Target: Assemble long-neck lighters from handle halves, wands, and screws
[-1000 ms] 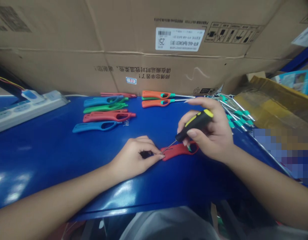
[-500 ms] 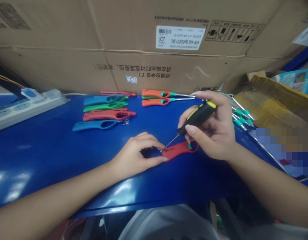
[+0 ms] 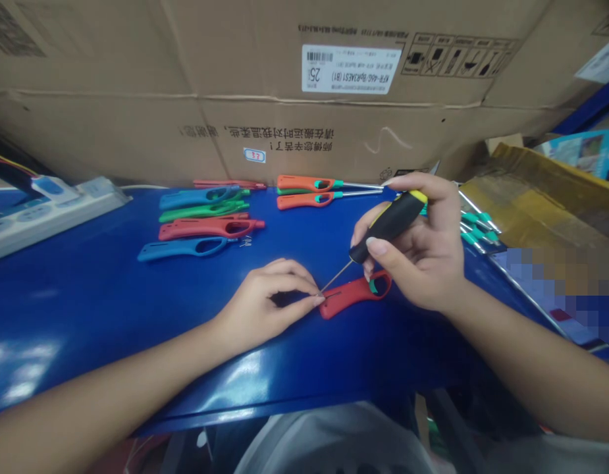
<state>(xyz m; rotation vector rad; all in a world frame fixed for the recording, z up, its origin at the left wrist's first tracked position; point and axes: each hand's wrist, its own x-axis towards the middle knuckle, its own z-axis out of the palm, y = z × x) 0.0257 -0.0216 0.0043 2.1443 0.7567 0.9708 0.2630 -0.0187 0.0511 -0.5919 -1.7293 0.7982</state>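
Observation:
In my right hand (image 3: 417,247) is a screwdriver (image 3: 390,224) with a black and yellow handle, its thin shaft slanting down to the left. The thumb and index finger of my left hand (image 3: 269,296) pinch together right at the shaft's tip; what is between them is too small to make out. Just right of those fingertips a red lighter handle (image 3: 351,298) lies on the blue table (image 3: 195,368). It has a narrow slot and a green trigger inside its loop. My right hand's lower fingers hang above that loop end.
Blue, green and red lighter handles (image 3: 200,228) lie at the back left. Behind my hands are orange lighters (image 3: 304,199) with metal tubes. A power strip (image 3: 52,210) stands left, metal rods with green ends (image 3: 476,227) lie right, and a large carton (image 3: 245,66) forms the back.
My left fingers have come off the end of the red lighter handle and closed together at the screwdriver's tip. My right hand keeps its hold on the screwdriver. The view has shifted slightly.

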